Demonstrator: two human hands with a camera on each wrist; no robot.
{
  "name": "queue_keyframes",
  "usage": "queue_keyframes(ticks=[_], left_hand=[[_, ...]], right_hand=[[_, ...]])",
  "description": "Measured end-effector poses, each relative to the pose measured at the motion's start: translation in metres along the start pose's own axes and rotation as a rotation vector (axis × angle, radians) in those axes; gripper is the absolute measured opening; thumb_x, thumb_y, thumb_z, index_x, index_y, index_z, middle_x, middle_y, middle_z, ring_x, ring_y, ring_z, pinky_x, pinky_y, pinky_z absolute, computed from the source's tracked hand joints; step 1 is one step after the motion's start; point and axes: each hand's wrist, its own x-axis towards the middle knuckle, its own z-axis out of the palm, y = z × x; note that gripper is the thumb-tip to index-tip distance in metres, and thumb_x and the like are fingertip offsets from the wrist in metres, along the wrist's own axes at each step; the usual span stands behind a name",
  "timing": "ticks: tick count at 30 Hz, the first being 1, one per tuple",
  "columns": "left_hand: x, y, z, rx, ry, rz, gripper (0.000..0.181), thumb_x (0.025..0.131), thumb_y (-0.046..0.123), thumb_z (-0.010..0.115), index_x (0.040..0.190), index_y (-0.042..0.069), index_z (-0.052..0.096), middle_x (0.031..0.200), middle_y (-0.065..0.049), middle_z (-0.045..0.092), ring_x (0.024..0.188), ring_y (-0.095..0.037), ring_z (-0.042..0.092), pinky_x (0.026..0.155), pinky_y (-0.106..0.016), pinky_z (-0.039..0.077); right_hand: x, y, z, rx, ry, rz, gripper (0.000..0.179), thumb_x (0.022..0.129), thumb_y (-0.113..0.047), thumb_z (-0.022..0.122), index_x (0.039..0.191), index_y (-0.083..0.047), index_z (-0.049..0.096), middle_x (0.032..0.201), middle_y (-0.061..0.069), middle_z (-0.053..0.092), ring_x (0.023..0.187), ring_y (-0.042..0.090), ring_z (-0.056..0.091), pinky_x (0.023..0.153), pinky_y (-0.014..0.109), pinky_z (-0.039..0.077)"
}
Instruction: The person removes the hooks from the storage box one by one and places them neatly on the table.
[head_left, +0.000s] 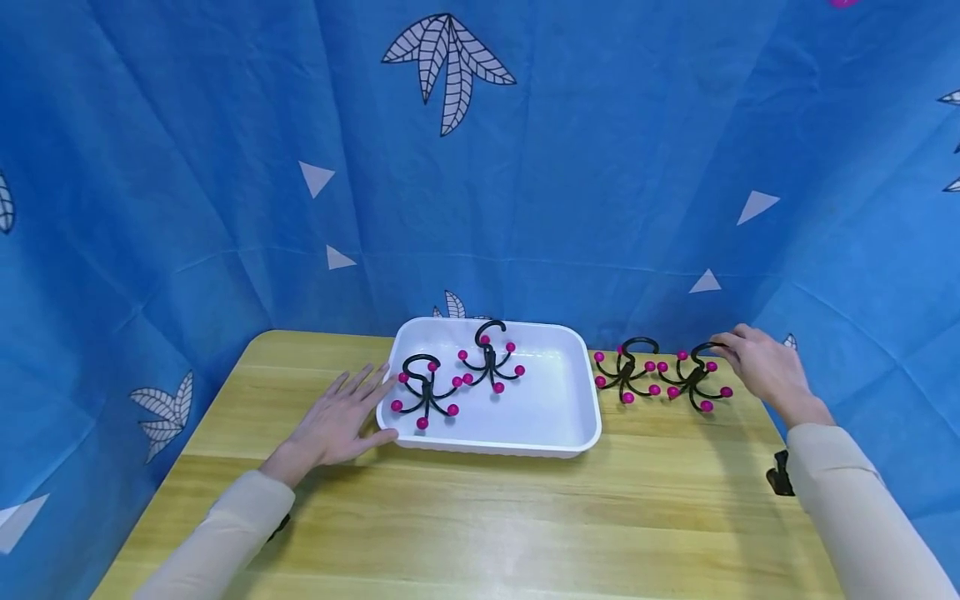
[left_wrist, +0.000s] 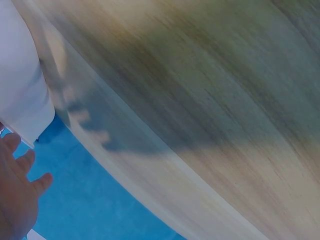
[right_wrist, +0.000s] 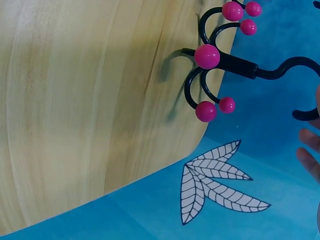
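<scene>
My right hand [head_left: 772, 371] pinches the curved top of a black hook hanger [head_left: 693, 382], whose several curling arms end in pink balls. In the right wrist view this hanger [right_wrist: 239, 65] appears near the table's edge, with the fingertips [right_wrist: 310, 140] at its hook. To its left another hanger [head_left: 626, 372] of the same kind lies beside the tray. Two more, a front-left hanger [head_left: 427, 392] and a back hanger [head_left: 490, 362], are in the white tray [head_left: 540, 421]. With spread, straight fingers, my left hand [head_left: 337, 425] is at the tray's left rim.
The wooden table [head_left: 480, 517] has rounded corners at the back. A blue curtain [head_left: 570, 167] with leaf and triangle prints hangs close behind it and around both sides. Dark wrist gear [head_left: 780, 473] shows beside the right sleeve.
</scene>
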Motion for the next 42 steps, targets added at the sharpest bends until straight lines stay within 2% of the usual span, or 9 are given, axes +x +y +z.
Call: queue_keyframes(ticks=[7,13,18,20,22,28,33,37,42], left_hand=[[0.002,0.001,0.000,0.000,-0.001,0.007,0.094,0.096,0.077,0.048,0.168,0.020,0.029,0.178,-0.009,0.024,0.164,-0.039,0.025,0.132,-0.065,0.025],[0.002,0.000,0.002,-0.007,0.011,0.007,0.093,0.096,0.076,0.050,0.168,0.019,0.030,0.177,-0.010,0.026,0.163,-0.039,0.026,0.131,-0.065,0.026],[0.001,0.000,0.002,-0.016,0.002,-0.003,0.094,0.096,0.075,0.051,0.168,0.019,0.030,0.177,-0.009,0.024,0.164,-0.038,0.024,0.132,-0.064,0.024],[0.001,0.000,0.001,-0.021,-0.002,-0.005,0.094,0.096,0.075,0.052,0.168,0.019,0.029,0.178,-0.009,0.024,0.164,-0.039,0.024,0.132,-0.064,0.024],[0.001,0.000,0.001,-0.024,-0.006,-0.006,0.094,0.096,0.075,0.053,0.168,0.019,0.029,0.178,-0.009,0.023,0.165,-0.039,0.023,0.133,-0.064,0.023],[0.001,0.000,0.001,-0.021,-0.007,-0.005,0.094,0.097,0.075,0.051,0.168,0.019,0.028,0.178,-0.009,0.022,0.165,-0.039,0.023,0.133,-0.064,0.023],[0.001,0.000,0.001,-0.019,-0.002,-0.001,0.095,0.097,0.077,0.049,0.168,0.019,0.028,0.178,-0.009,0.023,0.164,-0.039,0.024,0.132,-0.064,0.023],[0.001,0.000,0.002,-0.011,0.004,0.004,0.095,0.096,0.077,0.049,0.168,0.019,0.029,0.178,-0.009,0.024,0.164,-0.040,0.025,0.132,-0.065,0.024],[-0.001,0.001,0.004,-0.018,-0.007,-0.010,0.096,0.096,0.078,0.050,0.169,0.020,0.028,0.178,-0.008,0.023,0.164,-0.039,0.023,0.132,-0.065,0.024]], right_hand=[[-0.003,0.000,-0.002,0.020,-0.045,0.044,0.022,0.103,-0.019,0.067,0.120,-0.008,0.077,0.096,0.011,0.069,0.078,0.029,0.065,0.076,0.077,0.050],[-0.002,-0.002,-0.005,0.047,-0.061,0.045,0.037,0.104,-0.024,0.067,0.137,-0.008,0.068,0.112,0.021,0.068,0.091,0.038,0.067,0.060,0.055,0.053],[-0.002,-0.006,-0.013,0.075,-0.104,0.079,0.051,0.105,-0.036,0.064,0.149,-0.009,0.058,0.130,0.029,0.062,0.110,0.050,0.063,0.075,0.072,0.054],[-0.002,-0.008,-0.016,0.077,-0.124,0.085,0.053,0.106,-0.039,0.063,0.150,-0.009,0.056,0.134,0.030,0.060,0.115,0.053,0.060,0.076,0.074,0.054],[-0.003,-0.011,-0.020,0.077,-0.135,0.084,0.055,0.106,-0.040,0.062,0.151,-0.009,0.055,0.137,0.032,0.058,0.118,0.054,0.059,0.068,0.066,0.056],[-0.003,-0.022,-0.031,0.086,-0.156,0.094,0.061,0.107,-0.047,0.058,0.154,-0.009,0.052,0.145,0.032,0.054,0.128,0.057,0.053,0.086,0.080,0.049],[-0.003,-0.036,-0.038,0.094,-0.137,0.063,0.062,0.107,-0.049,0.057,0.154,-0.007,0.052,0.143,0.031,0.056,0.128,0.056,0.055,0.065,0.055,0.058],[-0.002,-0.049,-0.040,0.090,-0.109,0.025,0.062,0.106,-0.048,0.060,0.152,-0.007,0.054,0.139,0.030,0.060,0.123,0.052,0.059,0.048,0.032,0.045],[0.005,-0.068,-0.041,0.098,-0.076,-0.011,0.061,0.104,-0.043,0.066,0.152,-0.008,0.055,0.136,0.027,0.064,0.117,0.046,0.063,0.047,0.030,0.044]])
